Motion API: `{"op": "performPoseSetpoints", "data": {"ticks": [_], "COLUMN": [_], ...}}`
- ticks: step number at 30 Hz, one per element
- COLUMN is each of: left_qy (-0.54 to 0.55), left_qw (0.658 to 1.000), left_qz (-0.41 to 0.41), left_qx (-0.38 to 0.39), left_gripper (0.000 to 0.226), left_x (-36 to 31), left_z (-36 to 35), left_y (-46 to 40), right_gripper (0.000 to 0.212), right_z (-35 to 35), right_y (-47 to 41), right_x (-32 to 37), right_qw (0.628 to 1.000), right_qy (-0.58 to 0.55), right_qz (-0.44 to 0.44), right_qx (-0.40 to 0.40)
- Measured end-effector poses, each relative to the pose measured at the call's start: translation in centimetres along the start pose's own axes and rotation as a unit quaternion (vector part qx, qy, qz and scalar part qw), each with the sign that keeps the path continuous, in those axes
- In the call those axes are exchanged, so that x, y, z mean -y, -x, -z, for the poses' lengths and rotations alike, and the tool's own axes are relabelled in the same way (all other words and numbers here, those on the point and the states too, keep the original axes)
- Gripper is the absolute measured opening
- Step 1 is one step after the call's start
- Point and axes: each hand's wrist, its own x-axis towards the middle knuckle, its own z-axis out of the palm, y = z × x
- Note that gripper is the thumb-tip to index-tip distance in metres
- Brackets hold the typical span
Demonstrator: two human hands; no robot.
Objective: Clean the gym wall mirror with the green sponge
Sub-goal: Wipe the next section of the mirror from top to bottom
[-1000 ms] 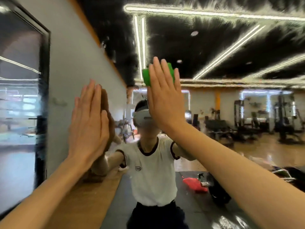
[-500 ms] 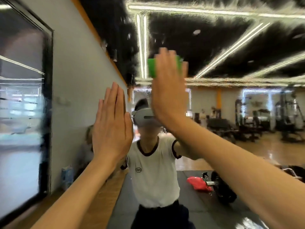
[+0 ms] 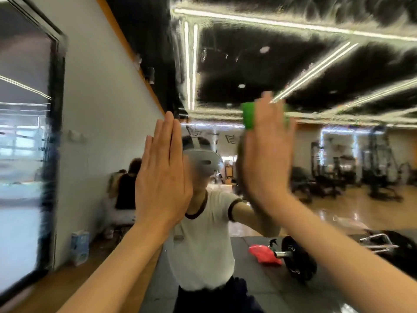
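Observation:
The wall mirror (image 3: 293,64) fills the view, with wet smeared streaks across its upper part. My right hand (image 3: 266,159) presses the green sponge (image 3: 248,116) flat against the glass with straight fingers; only the sponge's left edge and a sliver on the right show past my fingers. My left hand (image 3: 162,177) lies flat on the mirror to the left, fingers straight and together, holding nothing. My own reflection stands between the two hands.
Reflected in the glass are a barbell (image 3: 295,256), a red cloth (image 3: 264,255) and a spray bottle on the dark mat, gym machines (image 3: 372,177) at the back right, seated people (image 3: 126,188), a blue-white box (image 3: 80,247) and a dark-framed window (image 3: 22,154) on the left.
My right hand has slid the sponge to the right and a little down across the glass. My left hand has also shifted right along the mirror, still flat.

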Motion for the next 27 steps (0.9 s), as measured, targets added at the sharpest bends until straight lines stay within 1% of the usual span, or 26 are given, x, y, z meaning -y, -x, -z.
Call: {"op": "performPoseSetpoints", "data": {"ticks": [2, 3, 4, 5, 6, 7, 9, 10, 11, 12, 13, 14, 15, 16, 18, 20, 21, 22, 23, 25, 27], "left_qy": [-0.009, -0.012, -0.012, -0.009, -0.005, -0.001, 0.002, 0.002, 0.002, 0.002, 0.003, 0.008, 0.023, 0.050, 0.109, 0.103, 0.083, 0.062, 0.042, 0.017, 0.012], "left_qw": [1.000, 1.000, 1.000, 1.000, 1.000, 1.000, 1.000, 1.000, 1.000, 1.000, 1.000, 1.000, 1.000, 0.999, 0.994, 0.995, 0.996, 0.997, 0.997, 0.997, 0.998], "left_qz": [-0.006, -0.009, -0.010, -0.010, -0.010, -0.009, -0.005, -0.003, -0.002, -0.001, 0.002, 0.003, 0.004, 0.004, 0.007, 0.010, 0.020, 0.035, 0.051, 0.070, 0.067], "left_qx": [-0.003, -0.005, -0.005, -0.004, -0.005, -0.006, -0.005, -0.005, -0.006, -0.007, -0.008, -0.009, -0.010, -0.012, -0.008, -0.015, -0.022, -0.026, -0.026, -0.018, -0.009], "left_gripper": [0.060, 0.060, 0.060, 0.060, 0.060, 0.060, 0.060, 0.060, 0.060, 0.060, 0.060, 0.060, 0.060, 0.059, 0.057, 0.057, 0.057, 0.057, 0.057, 0.058, 0.057], "left_x": [0.2, 0.2, 0.2, 0.2, 0.2, 0.2, 0.1, 0.1, 0.0, 0.0, -0.1, -0.1, -0.1, -0.1, 0.2, 1.3, 2.3, 3.4, 4.5, 6.2, 6.9], "left_z": [0.0, 0.0, 0.0, 0.0, 0.0, 0.0, 0.0, 0.0, 0.0, 0.0, 0.0, 0.0, 0.0, 0.2, 0.9, 2.2, 2.9, 3.7, 4.4, 5.0, 4.8], "left_y": [0.0, 0.0, 0.0, -0.1, -0.1, -0.1, 0.0, 0.0, 0.0, 0.0, 0.0, 0.0, 0.0, -0.1, 0.1, 0.9, 1.5, 2.1, 2.7, 3.5, 4.0], "right_gripper": [0.056, 0.054, 0.054, 0.054, 0.056, 0.058, 0.059, 0.057, 0.056, 0.057, 0.058, 0.058, 0.058, 0.058, 0.056, 0.054, 0.055, 0.055, 0.056, 0.057, 0.057], "right_z": [-1.8, -1.9, -1.4, -0.6, 0.7, 1.8, 3.8, 4.5, 4.6, 4.1, 3.3, 2.4, 1.4, 0.3, -1.2, -0.8, -0.1, 0.9, 1.9, 3.6, 3.3], "right_y": [1.6, 1.7, 1.6, 1.6, 1.7, 2.2, 3.9, 4.6, 5.1, 5.3, 5.3, 5.4, 5.4, 5.6, 6.1, 5.2, 5.0, 5.0, 5.3, 6.2, 7.0], "right_x": [3.8, 3.6, 2.2, -0.2, -2.8, -6.0, -12.0, -13.7, -14.0, -13.0, -10.9, -8.0, -4.8, -1.5, 2.6, 1.6, -0.3, -2.5, -4.7, -8.0, -7.4], "right_qw": [0.988, 0.977, 0.968, 0.963, 0.965, 0.974, 0.994, 0.998, 0.997, 0.995, 0.994, 0.996, 0.999, 0.999, 0.985, 0.958, 0.949, 0.949, 0.959, 0.985, 0.997], "right_qy": [-0.004, 0.001, 0.011, 0.014, 0.013, 0.018, 0.028, 0.030, 0.031, 0.027, 0.024, 0.017, 0.009, 0.002, 0.004, 0.016, 0.021, 0.021, 0.018, 0.015, 0.013], "right_qz": [0.151, 0.208, 0.243, 0.255, 0.241, 0.203, 0.068, -0.001, -0.058, -0.097, -0.110, -0.090, -0.040, 0.025, 0.161, 0.270, 0.296, 0.293, 0.256, 0.136, 0.039], "right_qx": [0.042, 0.056, 0.070, 0.083, 0.098, 0.101, 0.082, 0.059, 0.030, 0.010, 0.004, 0.007, 0.015, 0.029, 0.067, 0.097, 0.105, 0.114, 0.118, 0.106, 0.064]}}
